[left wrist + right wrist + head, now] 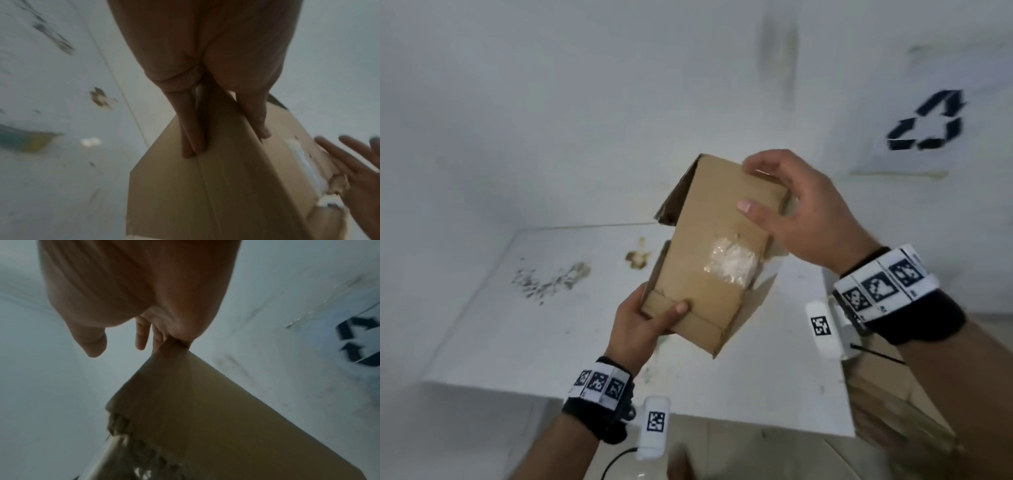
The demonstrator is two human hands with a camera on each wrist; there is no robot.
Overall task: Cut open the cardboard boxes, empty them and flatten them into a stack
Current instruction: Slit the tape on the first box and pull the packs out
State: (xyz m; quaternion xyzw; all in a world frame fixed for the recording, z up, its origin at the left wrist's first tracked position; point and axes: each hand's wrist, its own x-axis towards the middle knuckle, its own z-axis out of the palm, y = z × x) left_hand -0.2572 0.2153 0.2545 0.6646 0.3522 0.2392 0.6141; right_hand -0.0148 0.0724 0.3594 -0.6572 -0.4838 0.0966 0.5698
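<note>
A brown cardboard box (709,240) hangs tilted in the air above the table, with a patch of clear tape (729,263) on its upper face and its far flaps loose. My left hand (654,317) grips the near end, thumb on top and fingers underneath; the left wrist view shows this left hand (226,139) pinching an edge of the box (205,194). My right hand (748,186) lies against the far end with loose, spread fingers. In the right wrist view a corner of the box (205,410) touches the palm of the right hand (118,347).
A white table (517,325) with brown stains lies below the box, against a white wall. A sheet with a black recycling symbol (928,120) hangs on the wall at the right. Flat cardboard (893,404) lies past the table's right edge.
</note>
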